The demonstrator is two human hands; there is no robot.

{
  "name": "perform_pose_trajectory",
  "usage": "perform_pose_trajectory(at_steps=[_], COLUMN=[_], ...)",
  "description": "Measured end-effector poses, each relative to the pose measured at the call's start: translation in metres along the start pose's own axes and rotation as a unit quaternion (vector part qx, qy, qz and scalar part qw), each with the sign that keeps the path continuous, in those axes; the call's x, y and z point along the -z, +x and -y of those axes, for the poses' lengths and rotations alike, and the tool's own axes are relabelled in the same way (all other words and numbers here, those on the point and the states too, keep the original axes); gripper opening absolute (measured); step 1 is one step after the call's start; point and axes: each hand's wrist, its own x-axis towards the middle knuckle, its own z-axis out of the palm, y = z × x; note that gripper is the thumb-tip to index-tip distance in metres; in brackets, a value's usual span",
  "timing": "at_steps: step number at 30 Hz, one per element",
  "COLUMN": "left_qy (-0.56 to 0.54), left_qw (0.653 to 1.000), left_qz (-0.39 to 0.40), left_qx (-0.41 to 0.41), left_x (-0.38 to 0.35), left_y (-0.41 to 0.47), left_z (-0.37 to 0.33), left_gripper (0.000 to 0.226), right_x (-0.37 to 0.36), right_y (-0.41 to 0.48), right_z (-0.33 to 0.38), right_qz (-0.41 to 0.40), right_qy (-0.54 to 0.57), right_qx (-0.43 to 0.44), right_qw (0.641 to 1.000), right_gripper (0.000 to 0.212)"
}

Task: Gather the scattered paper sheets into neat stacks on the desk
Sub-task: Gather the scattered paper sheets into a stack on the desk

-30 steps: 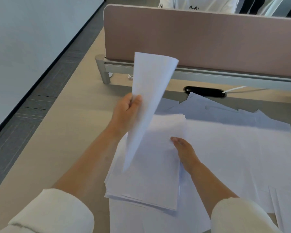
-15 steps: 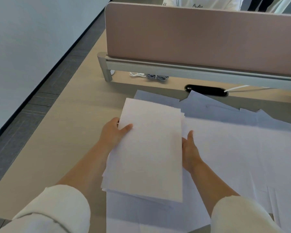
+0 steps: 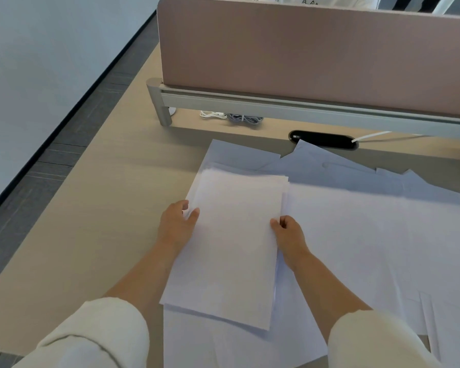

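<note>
A person squares a stack of white paper (image 3: 231,243) on a light wooden desk (image 3: 91,221), its long axis running away from the body toward the pink divider panel (image 3: 303,49). The left hand (image 3: 176,227) holds the stack's left edge, thumb on top; the right hand (image 3: 290,235) pinches the right edge with curled fingers. Loose sheets (image 3: 369,221) lie overlapping beneath and to the right.

On the worktop (image 3: 104,208) a stack (image 3: 234,243) lay atop loose sheets (image 3: 369,235) spreading rightward, the left hand (image 3: 175,227) at its left edge and the right hand (image 3: 290,235) at its right, with a cable slot (image 3: 323,139), coiled cables (image 3: 231,118) and a partition (image 3: 303,49) behind.
</note>
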Motion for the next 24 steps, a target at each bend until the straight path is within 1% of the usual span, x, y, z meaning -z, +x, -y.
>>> perform_pose_trajectory(at_steps=[3,7,10,13,14,16,17,18,19,21,22,24], left_qy=[0.07,0.152,0.172,0.165,0.166,0.17,0.173,0.173,0.17,0.159,0.153,0.15], left_qw=[0.997,0.987,0.984,0.984,0.983,0.982,0.982,0.981,0.982,0.983,0.984,0.985], left_qz=[0.033,0.057,0.048,0.052,0.057,0.063,0.065,0.066,0.066,0.061,0.058,0.051], left_qx=[0.004,0.002,0.021,0.044,0.046,0.049,0.051,0.053,0.056,0.062,0.065,0.067], left_x=[-0.002,-0.006,-0.007,-0.007,-0.007,-0.008,-0.008,-0.008,-0.008,-0.008,-0.008,-0.009], left_y=[-0.002,-0.011,-0.011,-0.011,-0.011,-0.011,-0.01,-0.009,-0.008,-0.007,-0.006,-0.007], left_z=[0.003,0.002,0.0,-0.004,-0.005,-0.006,-0.006,-0.006,-0.006,-0.006,-0.006,-0.005], left_gripper=[0.058,0.067,0.071,0.073,0.075,0.078,0.08,0.082,0.083,0.083,0.083,0.081], right_x=[-0.003,-0.009,-0.012,-0.016,-0.018,-0.019,-0.019,-0.017,-0.013,-0.006,-0.003,-0.004], right_y=[0.0,0.0,0.001,0.001,0.0,-0.001,-0.001,-0.002,-0.002,-0.003,-0.005,-0.004], right_z=[0.001,0.003,0.004,0.007,0.008,0.008,0.008,0.009,0.01,0.01,0.009,0.006], right_qz=[-0.03,-0.056,-0.079,-0.104,-0.106,-0.085,-0.068,-0.048,-0.017,0.07,0.109,0.148], right_qy=[-0.023,-0.022,-0.013,0.039,0.066,0.089,0.09,0.1,0.127,0.197,0.219,0.208], right_qx=[0.009,-0.009,-0.017,-0.034,-0.041,-0.05,-0.048,-0.043,-0.039,-0.041,-0.043,-0.036], right_qw=[0.999,0.998,0.997,0.993,0.991,0.991,0.992,0.993,0.991,0.977,0.969,0.966], right_gripper=[0.033,0.031,0.03,0.014,0.02,0.046,0.051,0.049,0.04,0.023,0.022,0.025])
